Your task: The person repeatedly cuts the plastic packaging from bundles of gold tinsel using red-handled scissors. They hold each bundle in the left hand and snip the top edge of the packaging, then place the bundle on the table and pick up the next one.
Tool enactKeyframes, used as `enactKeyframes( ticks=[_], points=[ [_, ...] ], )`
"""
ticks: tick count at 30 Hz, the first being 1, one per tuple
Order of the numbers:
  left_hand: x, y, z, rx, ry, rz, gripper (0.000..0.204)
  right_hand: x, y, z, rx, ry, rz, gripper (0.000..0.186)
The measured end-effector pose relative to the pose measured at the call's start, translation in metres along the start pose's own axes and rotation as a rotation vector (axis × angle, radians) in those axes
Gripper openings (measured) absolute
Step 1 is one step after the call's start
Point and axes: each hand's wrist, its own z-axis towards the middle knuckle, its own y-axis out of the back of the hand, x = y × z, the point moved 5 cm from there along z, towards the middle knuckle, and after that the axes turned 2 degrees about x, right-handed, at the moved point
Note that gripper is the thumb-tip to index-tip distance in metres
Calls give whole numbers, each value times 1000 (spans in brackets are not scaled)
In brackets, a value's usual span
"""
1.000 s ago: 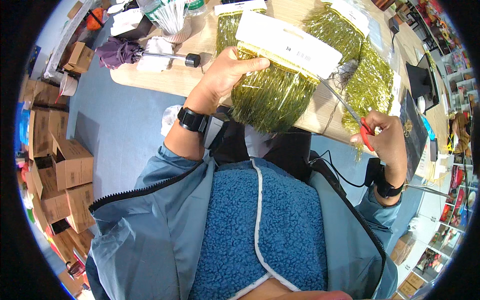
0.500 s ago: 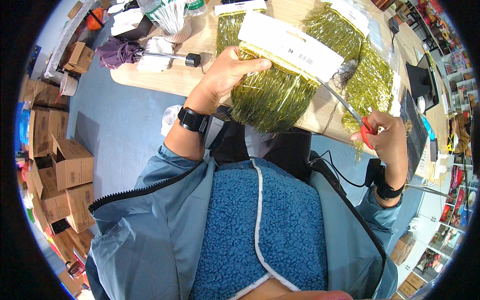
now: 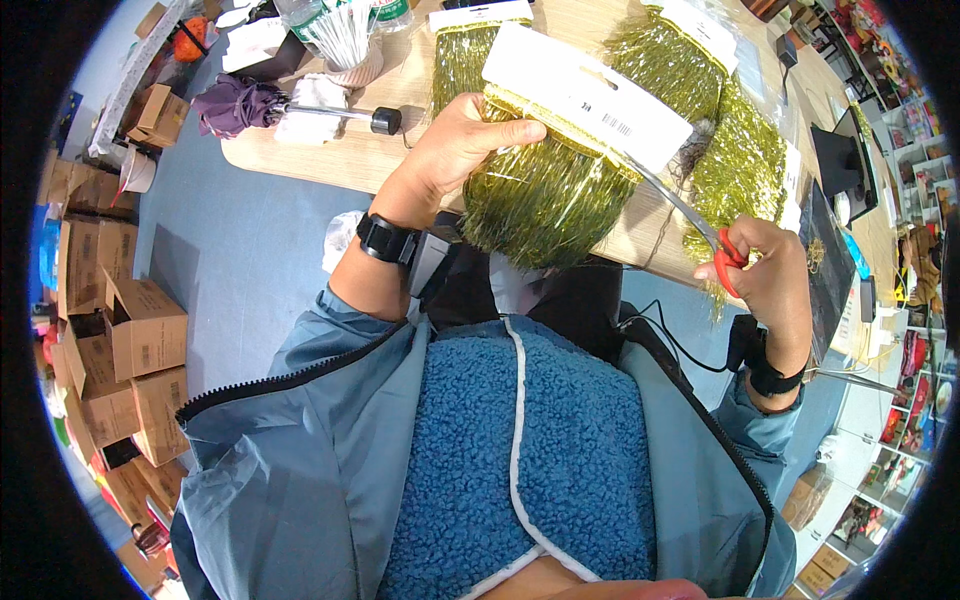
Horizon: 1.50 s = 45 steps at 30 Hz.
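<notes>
The left hand (image 3: pixel 455 150) clamps a packet of gold-green tinsel fringe with a white card header (image 3: pixel 555 165) above the wooden tabletop (image 3: pixel 330 165). The right hand (image 3: pixel 765 280) grips red-handled scissors (image 3: pixel 700 225), blades at the header. Judged step: cutting it open; next needs a steady packet.

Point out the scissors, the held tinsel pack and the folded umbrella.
scissors (image 3: pixel 727 250), head view, red handle in right hand
tinsel pack (image 3: pixel 545 190), head view, gold fringe below the white card
umbrella (image 3: pixel 232 105), head view, purple folded canopy

Gold-green tinsel pack (image 3: pixel 545 195) with white header card (image 3: pixel 590 95); red-handled scissors (image 3: pixel 728 262).
</notes>
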Motion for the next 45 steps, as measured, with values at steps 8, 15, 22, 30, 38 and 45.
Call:
enactKeyframes(
  ticks=[8, 15, 22, 30, 38, 45],
  points=[
    [-1, 0, 0, -2, -23, 3, 41, 1, 0, 1, -14, 19, -6, 47],
    [1, 1, 1, -1, 8, -13, 41, -2, -2, 3, 10, 34, -42, 47],
    [-7, -9, -2, -6, 20, -22, 42, -6, -7, 5, -34, 52, 114, 45],
    [-10, -27, 0, 5, 37, 187, 34, 11, -8, 13, -38, 112, -66, 53],
    [-8, -38, 0, 21, 51, 354, 34, 26, -15, 26, 37, 124, 14, 46],
    [-7, -38, -1, 68, 70, 302, 35, 29, -17, 30, 85, 89, 12, 48]
  ],
)
